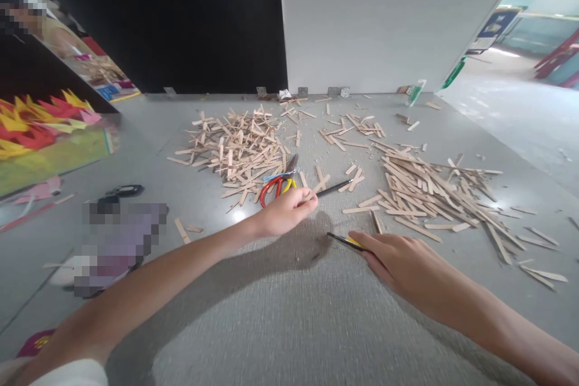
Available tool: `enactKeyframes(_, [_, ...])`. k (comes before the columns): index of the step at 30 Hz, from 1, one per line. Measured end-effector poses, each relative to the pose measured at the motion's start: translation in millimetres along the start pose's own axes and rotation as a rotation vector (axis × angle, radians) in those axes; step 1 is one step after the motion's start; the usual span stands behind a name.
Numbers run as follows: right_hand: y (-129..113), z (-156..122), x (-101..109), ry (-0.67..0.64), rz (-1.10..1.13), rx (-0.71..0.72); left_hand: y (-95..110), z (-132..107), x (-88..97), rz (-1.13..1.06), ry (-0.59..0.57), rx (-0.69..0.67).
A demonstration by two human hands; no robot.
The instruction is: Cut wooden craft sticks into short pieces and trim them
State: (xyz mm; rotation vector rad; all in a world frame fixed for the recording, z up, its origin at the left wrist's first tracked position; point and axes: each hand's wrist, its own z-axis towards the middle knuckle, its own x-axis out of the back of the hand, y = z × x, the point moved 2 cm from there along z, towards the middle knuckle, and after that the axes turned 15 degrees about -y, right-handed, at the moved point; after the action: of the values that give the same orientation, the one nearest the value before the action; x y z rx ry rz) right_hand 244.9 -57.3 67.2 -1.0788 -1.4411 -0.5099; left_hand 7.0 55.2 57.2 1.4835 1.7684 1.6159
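My left hand (287, 212) reaches forward with its fingers closed, pinching the near end of a thin dark stick, maybe a pencil (333, 188), that points away to the right. Just beyond its knuckles lie red and yellow handled scissors (277, 184). My right hand (398, 259) lies low on the grey floor with its fingers together over a black and yellow tool (346, 242), whose tip sticks out to the left. A single wooden stick (375, 221) lies just past its fingers.
Two heaps of wooden craft sticks cover the grey floor: cut short pieces (235, 151) ahead left, long sticks (434, 193) at right. Loose sticks (357, 128) lie near the white wall (384, 18). Coloured paper shapes (40, 123) sit far left beside a dark panel (181, 18).
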Motion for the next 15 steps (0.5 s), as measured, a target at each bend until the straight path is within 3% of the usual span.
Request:
enactKeyframes(3, [-7.4,8.9,2.2,-0.002,-0.007,0.109,9.5,-5.2,0.4,-0.243,-0.094,-0.034])
enactKeyframes(8, [-17.5,29.1,13.7,0.278,0.091,0.143,18.0,-10.3,-9.9,-0.507,-0.164,-0.092])
enactKeyframes(15, [-25.1,57.7,16.5,0.426,0.132,0.170,18.2,-9.1,-20.5,-0.718,-0.190,-0.148])
